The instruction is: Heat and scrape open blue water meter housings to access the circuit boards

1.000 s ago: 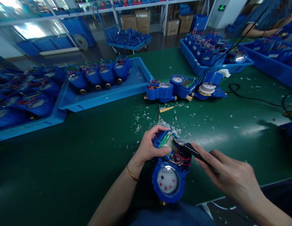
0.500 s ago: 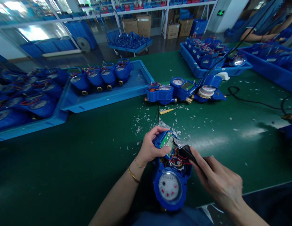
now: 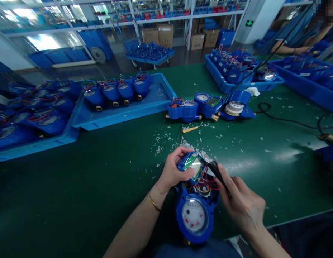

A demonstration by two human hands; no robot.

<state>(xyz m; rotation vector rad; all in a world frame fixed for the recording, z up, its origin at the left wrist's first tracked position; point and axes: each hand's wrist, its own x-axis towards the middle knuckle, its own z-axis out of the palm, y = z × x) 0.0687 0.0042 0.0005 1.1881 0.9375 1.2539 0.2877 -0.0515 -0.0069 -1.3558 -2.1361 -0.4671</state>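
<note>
A blue water meter point(image 3: 194, 215) with a round dial lies close to my body at the table's near side. Its compartment is uncovered, and coloured wires point(image 3: 205, 184) show inside. My left hand point(image 3: 175, 168) grips the meter's blue display cover point(image 3: 191, 165), which carries a green circuit board and a screen, with the thumb across its face. In my right hand point(image 3: 243, 200) is a black-handled utility knife point(image 3: 217, 171), its blade at the right edge of the cover. White shavings point(image 3: 205, 156) lie just beyond the cover.
A yellow-handled screwdriver point(image 3: 190, 129) lies among scraps on the green table point(image 3: 115, 172). Behind it stand several blue meters point(image 3: 208, 104). Blue trays point(image 3: 123, 116) of meters are at left and far right. A black cable point(image 3: 287, 116) runs along the right. Another person's arm point(image 3: 284, 47) shows far right.
The knife blade has shifted along the cover's right edge, and my right hand has moved slightly left. The cover is tilted a little differently in my left hand. The whole view has shifted slightly.
</note>
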